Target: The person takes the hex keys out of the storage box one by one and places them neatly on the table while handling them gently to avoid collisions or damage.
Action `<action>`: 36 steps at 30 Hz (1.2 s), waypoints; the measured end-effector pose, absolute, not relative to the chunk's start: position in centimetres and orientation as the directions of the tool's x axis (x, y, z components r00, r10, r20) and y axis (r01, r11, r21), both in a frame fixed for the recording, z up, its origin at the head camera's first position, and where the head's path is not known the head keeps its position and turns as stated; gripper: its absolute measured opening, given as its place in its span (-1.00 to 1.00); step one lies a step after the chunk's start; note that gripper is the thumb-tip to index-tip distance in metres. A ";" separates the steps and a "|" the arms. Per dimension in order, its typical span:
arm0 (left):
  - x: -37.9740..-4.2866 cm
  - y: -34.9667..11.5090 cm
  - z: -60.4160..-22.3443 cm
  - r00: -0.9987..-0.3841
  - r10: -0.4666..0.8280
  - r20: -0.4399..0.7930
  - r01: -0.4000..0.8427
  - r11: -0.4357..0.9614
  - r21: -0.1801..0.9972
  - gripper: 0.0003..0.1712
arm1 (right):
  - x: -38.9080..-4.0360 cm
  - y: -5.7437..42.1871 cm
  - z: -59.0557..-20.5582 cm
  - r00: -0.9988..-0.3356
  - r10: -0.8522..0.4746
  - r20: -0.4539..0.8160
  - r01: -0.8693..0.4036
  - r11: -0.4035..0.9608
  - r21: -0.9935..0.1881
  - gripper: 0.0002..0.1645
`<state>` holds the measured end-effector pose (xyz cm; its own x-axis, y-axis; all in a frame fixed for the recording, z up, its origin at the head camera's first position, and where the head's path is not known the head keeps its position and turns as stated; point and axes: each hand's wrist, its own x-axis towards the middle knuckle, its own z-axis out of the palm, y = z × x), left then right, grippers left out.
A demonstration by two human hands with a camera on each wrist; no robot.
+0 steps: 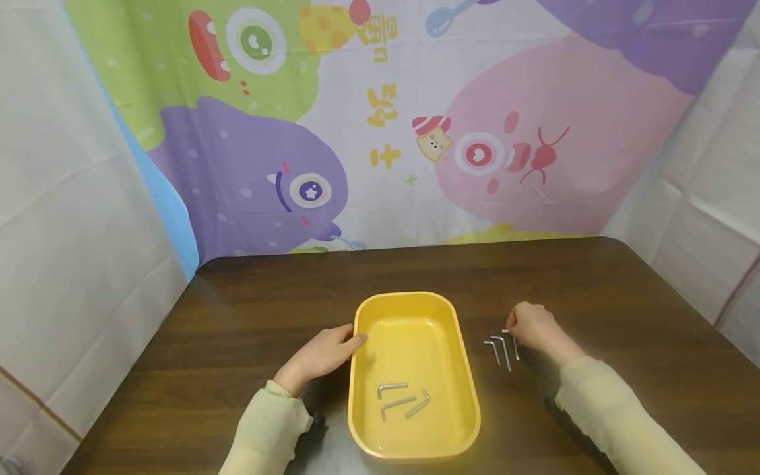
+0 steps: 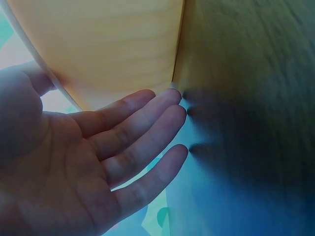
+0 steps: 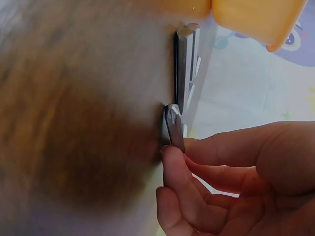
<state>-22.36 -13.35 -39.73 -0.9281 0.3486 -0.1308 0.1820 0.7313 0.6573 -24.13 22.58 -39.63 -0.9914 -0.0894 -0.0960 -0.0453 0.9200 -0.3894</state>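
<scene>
A yellow tray [image 1: 415,307] stands on the table, and three L-shaped hex keys lie inside, one of them a hex key [image 1: 396,404] near the middle of the group. My left hand [image 1: 323,353] holds the tray's left side, thumb over the rim. In the left wrist view, the fingers [image 2: 142,142] of that hand extend along the outside wall, tips at the tabletop. To the right of the tray, my right hand [image 1: 534,328] pinches a hex key [image 3: 174,128] between thumb and fingertips, low over the table. Two more hex keys [image 1: 503,353] lie just left of it.
The dark wooden table [image 1: 267,297] carries everything. Behind it hangs a cloth [image 1: 380,198] with cartoon monsters, and pale sheets [image 1: 89,198] hang at both sides.
</scene>
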 end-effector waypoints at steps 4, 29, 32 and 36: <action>-22.4 -13.4 -39.8 -0.928 0.348 -0.133 0.179 0.731 0.658 -0.58 | -24.2 22.4 -39.7 -0.992 -0.097 -0.080 -0.061 0.928 -0.367 -0.88; -22.4 -13.4 -39.8 -0.928 0.351 -0.123 0.193 0.737 0.648 -0.59 | -24.2 22.1 -39.5 -0.994 -0.099 -0.052 -0.077 0.940 -0.333 -0.92; -22.4 -13.4 -39.8 -0.927 0.353 -0.125 0.193 0.737 0.648 -0.59 | -24.0 22.1 -39.4 -0.994 -0.106 -0.010 -0.097 0.940 -0.326 -0.94; -22.3 -13.4 -39.7 -0.928 0.352 -0.126 0.190 0.734 0.653 -0.60 | -23.7 21.7 -39.0 -0.994 -0.109 0.030 -0.113 0.943 -0.314 -0.95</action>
